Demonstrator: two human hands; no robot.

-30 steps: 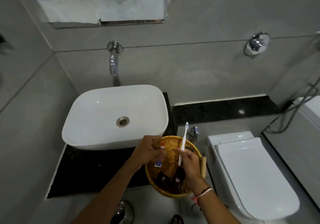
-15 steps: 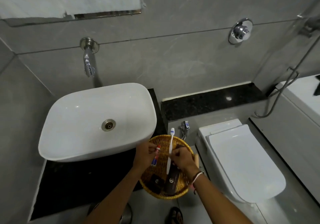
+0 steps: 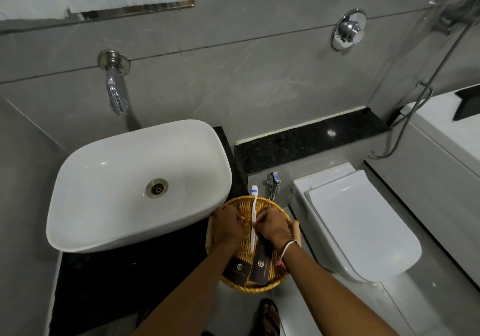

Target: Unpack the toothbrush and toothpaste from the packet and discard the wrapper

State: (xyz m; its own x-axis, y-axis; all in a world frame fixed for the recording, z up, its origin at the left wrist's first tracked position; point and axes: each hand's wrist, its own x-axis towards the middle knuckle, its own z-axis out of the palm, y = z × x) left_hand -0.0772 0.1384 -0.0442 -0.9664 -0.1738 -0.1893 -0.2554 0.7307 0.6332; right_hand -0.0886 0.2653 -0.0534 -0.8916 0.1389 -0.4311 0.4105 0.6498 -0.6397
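My right hand (image 3: 274, 228) grips a white toothbrush (image 3: 254, 211) by the middle of its handle, its bristle head with a blue stripe pointing up and away. My left hand (image 3: 226, 228) is closed on a small toothpaste tube (image 3: 242, 217); only its red end shows between the fingers. Both hands hover over a round wicker basket (image 3: 281, 212) that stands at the right end of the black counter. In the basket lie two dark brown packets (image 3: 260, 267) with a light logo. No loose wrapper shows.
A white basin (image 3: 135, 182) sits on the black counter (image 3: 109, 281) left of the basket, under a wall tap (image 3: 114, 86). A closed white toilet (image 3: 358, 221) stands right of it. A black ledge (image 3: 306, 143) runs behind. My sandalled foot (image 3: 270, 317) is on the floor below.
Both hands have dropped lower into the basket and come closer together, with the toothbrush and the tube still in them. The view has shifted to the right.
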